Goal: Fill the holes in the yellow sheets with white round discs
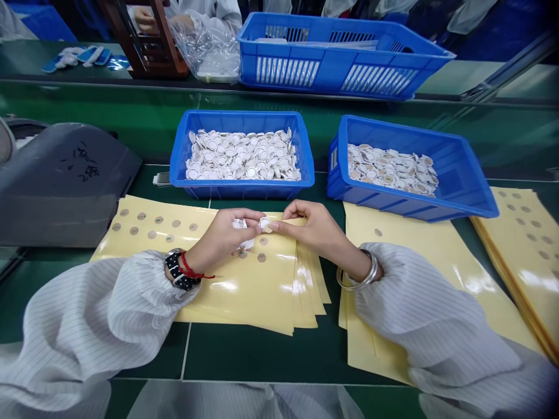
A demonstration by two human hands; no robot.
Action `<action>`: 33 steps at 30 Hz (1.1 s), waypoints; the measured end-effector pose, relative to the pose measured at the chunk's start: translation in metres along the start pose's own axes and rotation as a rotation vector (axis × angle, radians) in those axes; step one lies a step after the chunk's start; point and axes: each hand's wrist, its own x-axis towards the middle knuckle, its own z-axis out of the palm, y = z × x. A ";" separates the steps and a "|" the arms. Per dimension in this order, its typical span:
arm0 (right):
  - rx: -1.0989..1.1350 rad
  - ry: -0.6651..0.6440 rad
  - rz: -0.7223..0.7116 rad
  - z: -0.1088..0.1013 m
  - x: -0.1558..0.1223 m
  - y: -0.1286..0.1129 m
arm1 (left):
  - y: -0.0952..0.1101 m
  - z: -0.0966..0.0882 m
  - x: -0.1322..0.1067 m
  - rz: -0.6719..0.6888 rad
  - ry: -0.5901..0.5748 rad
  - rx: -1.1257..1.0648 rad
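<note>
My left hand (227, 233) is closed around several small white round discs, and a white disc (264, 224) shows between its thumb and forefinger. My right hand (311, 226) pinches the same disc from the right, thumb and finger at its edge. Both hands are above a stack of glossy yellow sheets (244, 297), the top one dotted with brown round stickers (261, 258). Straight ahead, a blue bin (242, 189) holds a heap of similar white discs (244, 154).
Right of centre, a second blue bin (410, 203) holds discs, some brown-faced. More yellow sheets (393, 262) lie at the right. A dark grey container (65, 180) stands left. Behind are a blue slotted basket (332, 64), a brown wooden frame (148, 41) and another person's hands (146, 20).
</note>
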 end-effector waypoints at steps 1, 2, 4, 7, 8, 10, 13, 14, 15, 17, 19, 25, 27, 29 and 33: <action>0.009 0.009 0.014 0.004 0.000 0.003 | -0.001 0.000 0.000 0.016 -0.008 0.011; 0.015 0.012 0.025 0.007 0.000 0.006 | -0.001 0.000 0.000 0.032 -0.015 0.024; 0.016 0.029 0.035 0.010 0.000 0.008 | -0.002 0.000 0.001 0.055 -0.025 0.054; 0.013 0.046 0.028 0.010 0.000 0.006 | -0.004 0.000 0.000 0.063 -0.030 0.084; 0.014 0.048 0.024 0.010 -0.001 0.006 | -0.004 0.000 0.000 0.065 -0.033 0.088; 0.018 0.053 0.018 0.010 -0.001 0.005 | -0.004 0.000 0.000 0.073 -0.039 0.094; 0.017 0.064 0.014 0.011 -0.001 0.005 | -0.004 0.000 0.000 0.079 -0.035 0.097; 0.015 0.066 0.012 0.012 -0.001 0.005 | -0.004 0.000 0.000 0.078 -0.031 0.095; 0.012 0.067 0.010 0.012 -0.001 0.006 | -0.003 0.000 0.000 0.078 -0.028 0.092; 0.004 0.072 0.004 0.013 -0.001 0.006 | -0.003 0.001 0.000 0.074 -0.021 0.088; -0.006 0.078 0.002 0.013 -0.001 0.006 | -0.003 0.001 0.000 0.069 -0.017 0.088; -0.011 0.087 0.004 0.013 -0.001 0.006 | 0.000 0.002 -0.001 0.065 -0.022 0.086; -0.015 0.089 0.006 0.013 -0.001 0.006 | 0.001 0.002 -0.002 0.056 -0.015 0.089; -0.019 0.093 0.005 0.013 -0.001 0.005 | 0.002 0.002 -0.002 0.048 -0.008 0.087; -0.027 0.103 0.002 0.014 -0.002 0.005 | 0.001 0.002 -0.002 0.055 -0.012 0.076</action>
